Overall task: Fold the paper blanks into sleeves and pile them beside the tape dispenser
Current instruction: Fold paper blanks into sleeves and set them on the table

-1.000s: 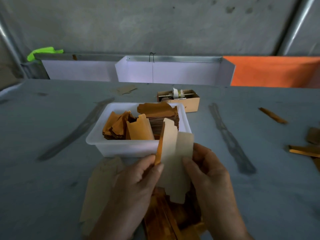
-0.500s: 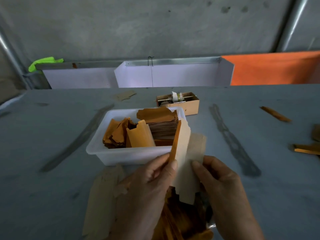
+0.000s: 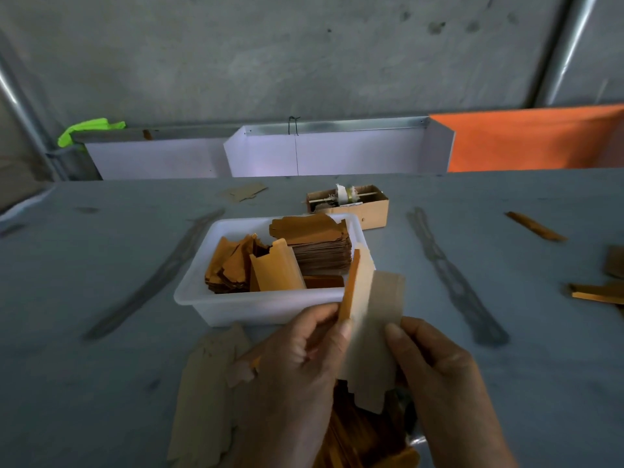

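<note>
we hold one paper blank (image 3: 368,336) upright between both hands, just in front of the white plastic tub (image 3: 236,307). the left hand (image 3: 304,363) pinches its left panel, thumb pressed on the pale face beside the orange edge that stands up; the right hand (image 3: 435,373) pinches the right panel, thumb on the front, the other fingers hidden behind the paper. both grips are closed on the sheet and nothing else is held.

compared with a second ago, the blank sits lower and further right against the tub's near corner, and the left panel has swung further toward us, so the orange inner face shows as a narrower strip. we judge the first crease to be forming, the sleeve not yet closed.

half a second ago the hands stood much as now; the fold angle has tightened only slightly.

the stack of flat blanks (image 3: 314,241) waits in the tub with loose folded pieces (image 3: 250,268) beside it. the cardboard tape dispenser (image 3: 351,206) lies just beyond the tub; we see no pile beside it yet. more pale blanks (image 3: 206,383) lie on the table (image 3: 101,366) below the left hand.
</note>
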Motion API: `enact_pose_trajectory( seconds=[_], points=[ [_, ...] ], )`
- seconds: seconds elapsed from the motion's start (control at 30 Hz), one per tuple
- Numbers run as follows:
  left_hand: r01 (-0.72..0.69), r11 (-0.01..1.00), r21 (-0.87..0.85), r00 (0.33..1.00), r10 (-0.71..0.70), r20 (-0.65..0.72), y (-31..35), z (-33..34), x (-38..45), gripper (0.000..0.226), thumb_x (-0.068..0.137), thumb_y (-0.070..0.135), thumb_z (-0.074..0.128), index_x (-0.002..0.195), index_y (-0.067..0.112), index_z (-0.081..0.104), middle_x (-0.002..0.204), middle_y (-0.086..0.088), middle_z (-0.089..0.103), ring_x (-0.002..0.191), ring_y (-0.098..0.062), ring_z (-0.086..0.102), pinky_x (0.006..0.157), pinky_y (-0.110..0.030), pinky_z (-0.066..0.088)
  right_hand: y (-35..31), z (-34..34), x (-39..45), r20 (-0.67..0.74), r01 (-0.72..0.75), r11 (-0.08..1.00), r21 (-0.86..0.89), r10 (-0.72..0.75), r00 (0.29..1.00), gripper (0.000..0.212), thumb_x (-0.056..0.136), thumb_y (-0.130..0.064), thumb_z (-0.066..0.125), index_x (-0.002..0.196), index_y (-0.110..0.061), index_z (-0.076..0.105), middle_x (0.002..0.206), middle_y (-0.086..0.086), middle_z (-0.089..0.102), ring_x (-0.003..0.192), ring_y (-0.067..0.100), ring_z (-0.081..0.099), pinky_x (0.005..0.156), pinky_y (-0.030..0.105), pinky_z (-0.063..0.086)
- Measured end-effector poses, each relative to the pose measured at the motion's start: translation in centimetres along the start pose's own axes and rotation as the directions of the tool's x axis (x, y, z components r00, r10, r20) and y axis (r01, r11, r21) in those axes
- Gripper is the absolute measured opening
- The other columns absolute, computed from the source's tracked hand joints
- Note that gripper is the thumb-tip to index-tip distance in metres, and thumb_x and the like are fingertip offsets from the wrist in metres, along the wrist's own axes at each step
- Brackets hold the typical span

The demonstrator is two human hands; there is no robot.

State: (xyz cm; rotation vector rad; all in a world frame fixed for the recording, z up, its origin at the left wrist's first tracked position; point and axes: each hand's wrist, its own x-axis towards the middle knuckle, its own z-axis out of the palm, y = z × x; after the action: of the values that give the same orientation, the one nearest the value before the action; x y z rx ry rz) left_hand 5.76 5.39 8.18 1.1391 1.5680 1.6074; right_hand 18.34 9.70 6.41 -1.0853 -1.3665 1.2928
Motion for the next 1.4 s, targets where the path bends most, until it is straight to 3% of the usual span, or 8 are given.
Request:
enact_pose_trajectory(
  seconds=[0.17, 0.27, 0.3, 0.4, 0.57, 1.1, 1.23, 1.4],
  points=[
    [0.208, 0.944, -0.256, 0.976, -0.185, 0.111, 0.0, -0.3, 0.4, 0.022, 0.065, 0.031, 0.065, 0.075, 0.047, 0.075, 0.086, 0.012, 0.075, 0.084, -0.005, 0.070, 0.076, -0.028, 0.054, -1.3, -0.5, -0.9, 0.107, -0.013, 0.989, 0.149, -0.003, 0.994, 0.035, 0.075, -0.054, 0.043, 0.085, -0.039, 0.073, 0.080, -0.003, 0.074, 0.075, 0.008, 0.070, 0.053, 0.014, 0.051],
    [0.252, 0.910, -0.331, 0.965, -0.209, 0.159, -0.2, -0.3, 0.3, 0.023, 0.065, 0.029, 0.067, 0.085, 0.031, 0.079, 0.095, -0.022, 0.071, 0.092, -0.028, 0.066, 0.087, -0.050, 0.051, -1.2, -0.5, -1.0, 0.159, -0.062, 0.979, 0.196, 0.031, 0.987, 0.033, 0.067, -0.051, 0.054, 0.088, -0.033, 0.072, 0.082, 0.002, 0.074, 0.076, 0.015, 0.071, 0.055, 0.018, 0.053],
    [0.260, 0.899, -0.352, 0.962, -0.209, 0.177, -0.3, -0.4, 0.3, 0.024, 0.066, 0.027, 0.067, 0.086, 0.028, 0.079, 0.096, -0.025, 0.070, 0.093, -0.029, 0.067, 0.084, -0.045, 0.053, -1.1, -0.4, -0.9, 0.155, -0.053, 0.984, 0.172, 0.026, 0.988, 0.031, 0.064, -0.049, 0.057, 0.087, -0.034, 0.072, 0.084, 0.001, 0.074, 0.077, 0.016, 0.071, 0.057, 0.020, 0.054],
    [0.278, 0.884, -0.376, 0.945, -0.182, 0.272, -0.5, -0.4, 0.2, 0.024, 0.073, 0.023, 0.062, 0.091, 0.027, 0.078, 0.098, -0.009, 0.075, 0.093, -0.020, 0.072, 0.069, -0.025, 0.057, -0.9, -0.4, -0.6, 0.149, -0.025, 0.994, 0.107, 0.009, 0.989, 0.034, 0.055, -0.051, 0.064, 0.086, -0.037, 0.070, 0.088, -0.004, 0.073, 0.083, 0.011, 0.069, 0.067, 0.026, 0.056],
    [0.266, 0.890, -0.370, 0.943, -0.160, 0.291, -0.4, -0.3, -0.1, 0.023, 0.070, 0.025, 0.062, 0.086, 0.029, 0.079, 0.089, -0.006, 0.076, 0.082, -0.016, 0.073, 0.059, -0.020, 0.054, -0.9, -0.2, -0.3, 0.126, -0.059, 0.989, 0.139, 0.041, 0.991, 0.031, 0.052, -0.042, 0.070, 0.080, -0.028, 0.070, 0.081, 0.004, 0.072, 0.077, 0.017, 0.070, 0.067, 0.030, 0.054],
    [0.272, 0.947, -0.168, 0.926, -0.211, 0.313, -1.3, -0.3, -0.3, 0.025, 0.069, 0.037, 0.064, 0.092, 0.038, 0.075, 0.096, 0.001, 0.074, 0.097, -0.019, 0.070, 0.083, -0.038, 0.056, -0.9, -0.5, -0.6, 0.053, -0.091, 0.990, 0.104, 0.086, 0.995, 0.015, 0.070, -0.020, 0.070, 0.083, -0.013, 0.064, 0.071, 0.003, 0.071, 0.064, 0.015, 0.068, 0.054, 0.019, 0.050],
    [0.274, 0.954, -0.119, 0.926, -0.228, 0.302, -1.0, -0.2, -0.4, 0.021, 0.071, 0.033, 0.065, 0.089, 0.034, 0.076, 0.089, -0.001, 0.074, 0.089, -0.020, 0.071, 0.083, -0.045, 0.057, -1.0, -0.6, -0.9, 0.082, -0.072, 0.995, 0.066, 0.067, 0.994, 0.026, 0.060, -0.033, 0.065, 0.079, -0.016, 0.063, 0.068, 0.007, 0.069, 0.062, 0.021, 0.066, 0.055, 0.024, 0.049],
    [0.175, 0.984, 0.011, 0.967, -0.174, 0.187, -0.3, 0.1, -1.1, 0.016, 0.080, 0.029, 0.068, 0.082, 0.045, 0.073, 0.078, 0.014, 0.072, 0.078, -0.003, 0.069, 0.076, -0.028, 0.057, -1.1, -0.5, -1.6, 0.101, -0.073, 0.983, 0.168, 0.057, 0.993, 0.015, 0.067, -0.033, 0.063, 0.071, -0.019, 0.067, 0.062, 0.010, 0.063, 0.057, 0.021, 0.060, 0.050, 0.023, 0.049]
  ],
)
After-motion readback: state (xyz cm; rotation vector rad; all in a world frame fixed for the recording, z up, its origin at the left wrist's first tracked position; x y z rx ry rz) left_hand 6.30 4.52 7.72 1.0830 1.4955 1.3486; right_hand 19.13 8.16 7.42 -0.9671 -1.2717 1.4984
